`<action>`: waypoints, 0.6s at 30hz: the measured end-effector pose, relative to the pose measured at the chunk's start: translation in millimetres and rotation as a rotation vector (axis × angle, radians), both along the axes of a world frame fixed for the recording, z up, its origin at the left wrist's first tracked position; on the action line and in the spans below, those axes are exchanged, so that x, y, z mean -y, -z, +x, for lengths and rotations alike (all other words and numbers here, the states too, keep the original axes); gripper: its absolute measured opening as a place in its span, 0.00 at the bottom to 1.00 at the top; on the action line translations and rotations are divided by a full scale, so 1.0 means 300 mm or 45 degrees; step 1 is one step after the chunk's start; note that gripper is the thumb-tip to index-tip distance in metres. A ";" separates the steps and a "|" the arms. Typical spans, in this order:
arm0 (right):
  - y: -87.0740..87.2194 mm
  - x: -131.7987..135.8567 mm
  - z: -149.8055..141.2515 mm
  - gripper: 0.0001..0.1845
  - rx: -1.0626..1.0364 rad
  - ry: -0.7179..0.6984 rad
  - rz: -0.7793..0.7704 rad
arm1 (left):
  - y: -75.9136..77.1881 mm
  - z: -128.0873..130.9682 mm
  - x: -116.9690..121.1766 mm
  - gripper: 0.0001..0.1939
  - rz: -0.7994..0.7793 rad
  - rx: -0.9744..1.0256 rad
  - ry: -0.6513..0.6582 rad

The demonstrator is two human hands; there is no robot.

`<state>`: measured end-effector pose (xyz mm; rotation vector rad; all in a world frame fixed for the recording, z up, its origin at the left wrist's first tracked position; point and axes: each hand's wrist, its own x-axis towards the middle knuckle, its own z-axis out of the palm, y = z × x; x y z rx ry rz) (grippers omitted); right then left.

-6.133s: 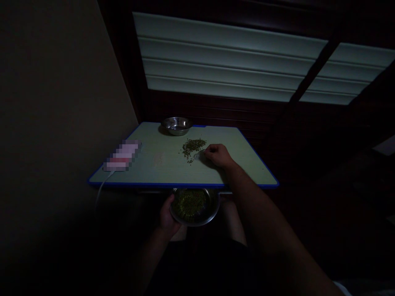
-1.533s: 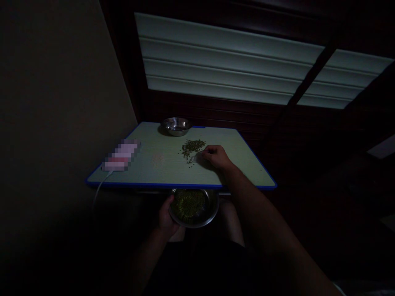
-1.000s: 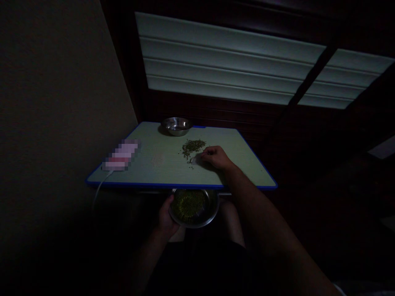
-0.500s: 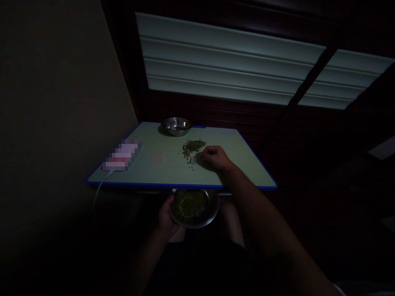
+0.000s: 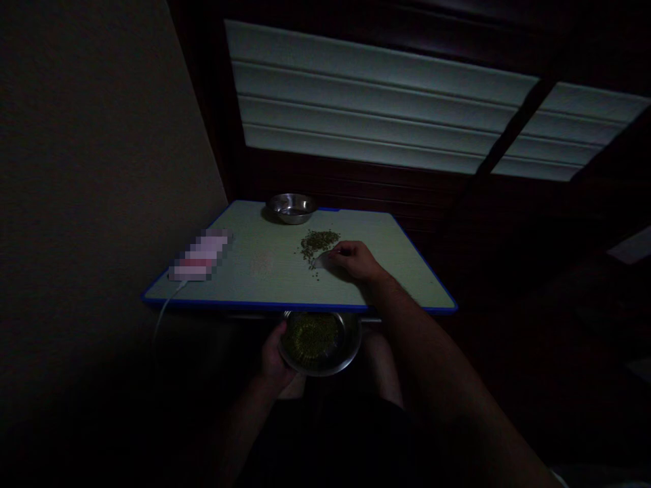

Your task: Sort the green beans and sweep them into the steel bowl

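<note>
A small pile of green beans (image 5: 318, 242) lies on a pale green table with a blue rim (image 5: 285, 306). My right hand (image 5: 354, 260) rests on the table just right of the pile, fingers curled at a small pale thing (image 5: 319, 261) beside the beans that I cannot make out. Below the table's near edge my left hand (image 5: 273, 358) grips the rim of a steel bowl (image 5: 319, 341) filled with green beans. The scene is very dark.
A second steel bowl (image 5: 291, 207) stands at the table's far edge. A pixelated pink and white object (image 5: 200, 255) lies at the left, with a white cable (image 5: 163, 311) hanging off the edge. A beige wall is at the left, slatted shutters behind.
My right hand has crept a little to the left toward the beans. The left hand and its bowl have stayed in place.
</note>
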<state>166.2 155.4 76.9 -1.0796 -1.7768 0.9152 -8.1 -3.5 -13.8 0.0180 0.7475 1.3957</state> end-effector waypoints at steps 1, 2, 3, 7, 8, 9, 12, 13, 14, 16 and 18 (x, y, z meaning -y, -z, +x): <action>0.000 0.000 0.000 0.09 0.005 -0.001 -0.010 | 0.000 0.001 -0.001 0.10 -0.007 -0.001 -0.005; -0.001 0.000 0.001 0.09 0.011 0.001 -0.022 | 0.001 0.001 -0.002 0.10 -0.012 0.000 -0.006; -0.002 0.001 0.001 0.08 0.014 0.008 -0.033 | 0.001 0.001 -0.002 0.10 -0.009 0.002 -0.007; -0.006 0.005 0.003 0.07 -0.002 0.029 -0.044 | -0.005 0.000 0.001 0.11 0.014 -0.002 0.027; -0.007 0.006 0.002 0.07 -0.006 0.024 -0.039 | -0.008 0.000 0.002 0.11 0.016 -0.007 0.033; -0.008 0.007 0.002 0.07 -0.009 0.017 -0.036 | -0.011 0.000 0.003 0.12 0.012 -0.009 0.036; -0.010 0.008 -0.001 0.07 -0.011 -0.003 -0.041 | -0.018 0.001 0.004 0.12 -0.009 -0.017 0.018; -0.010 0.009 -0.001 0.07 -0.010 -0.004 -0.056 | -0.019 0.002 0.003 0.11 -0.018 -0.019 0.012; -0.010 0.009 -0.001 0.07 -0.009 -0.003 -0.075 | -0.020 0.003 0.003 0.11 -0.026 -0.021 0.008; -0.010 0.008 -0.001 0.06 -0.014 0.003 -0.114 | -0.021 0.004 0.002 0.12 -0.041 -0.020 0.001; -0.010 0.007 -0.001 0.06 -0.024 0.011 -0.126 | -0.022 0.005 0.001 0.13 -0.039 -0.014 0.004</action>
